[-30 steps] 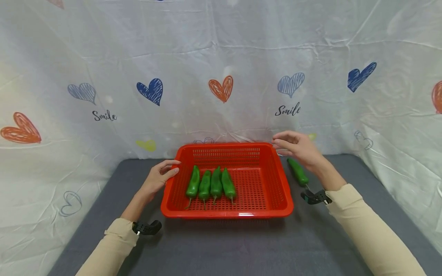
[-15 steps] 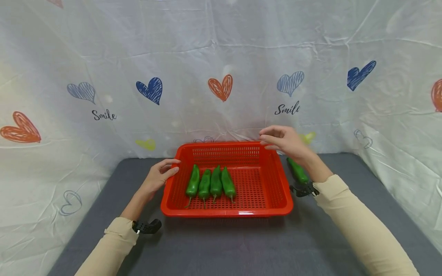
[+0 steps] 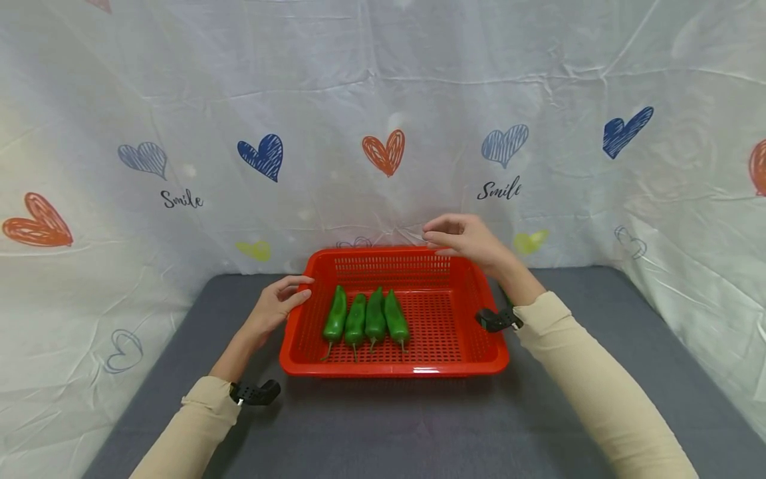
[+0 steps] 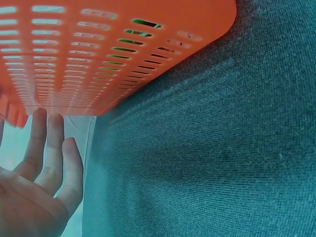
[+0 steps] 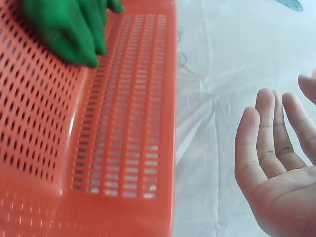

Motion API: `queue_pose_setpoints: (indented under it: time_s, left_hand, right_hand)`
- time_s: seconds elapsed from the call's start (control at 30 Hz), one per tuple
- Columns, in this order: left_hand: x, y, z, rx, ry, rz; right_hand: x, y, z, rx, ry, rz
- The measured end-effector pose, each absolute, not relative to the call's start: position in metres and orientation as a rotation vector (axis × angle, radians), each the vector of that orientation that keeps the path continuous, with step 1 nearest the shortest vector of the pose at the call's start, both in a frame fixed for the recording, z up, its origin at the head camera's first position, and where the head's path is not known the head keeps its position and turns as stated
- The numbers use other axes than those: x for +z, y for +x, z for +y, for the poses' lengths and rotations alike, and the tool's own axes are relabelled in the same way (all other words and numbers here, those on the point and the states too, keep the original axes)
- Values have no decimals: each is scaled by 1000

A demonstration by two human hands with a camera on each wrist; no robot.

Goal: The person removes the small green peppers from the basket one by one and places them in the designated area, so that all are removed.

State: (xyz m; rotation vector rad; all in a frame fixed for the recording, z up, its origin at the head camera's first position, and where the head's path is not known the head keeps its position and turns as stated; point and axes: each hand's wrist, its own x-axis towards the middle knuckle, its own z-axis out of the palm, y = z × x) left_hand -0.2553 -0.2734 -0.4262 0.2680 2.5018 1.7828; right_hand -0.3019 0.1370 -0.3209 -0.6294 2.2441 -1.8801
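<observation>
A red plastic basket [image 3: 413, 370] with slotted walls holds several green chili peppers [image 3: 375, 319], lined up side by side in its left half with stems toward me. My left hand [image 3: 276, 306] is at the basket's left rim, fingertips and thumb right at the edge; in the left wrist view its fingers [image 4: 72, 165] reach up loosely beside the outer wall. Over the far right part of the rim hovers my right hand [image 3: 463, 238], holding nothing, its fingers loosely bent. Another green pepper [image 3: 506, 298] lies right of the basket, mostly hidden behind my right forearm.
The basket stands on a grey cloth-covered table [image 3: 383, 426]. Close behind the table hangs a white curtain [image 3: 335, 100] printed with hearts and words. A black band with a camera [image 3: 256, 394] is on my left wrist, and another [image 3: 498, 319] on my right.
My right hand has moved left, from beside the loose pepper to above the basket's far rim, and my forearm now covers most of that pepper. The left hand and basket have stayed put.
</observation>
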Motion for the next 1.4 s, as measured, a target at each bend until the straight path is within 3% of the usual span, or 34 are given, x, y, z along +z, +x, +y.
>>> queue_pose_setpoints:
  time_s: [0.73, 1.4]
  left_hand:
    - [-429, -256, -275, 1791, 279, 2474]
    - [-426, -256, -274, 1793, 264, 2475]
  right_hand:
    - [-357, -317, 83, -1748, -448, 2055]
    - [-400, -329, 75, -1550, -329, 2070]
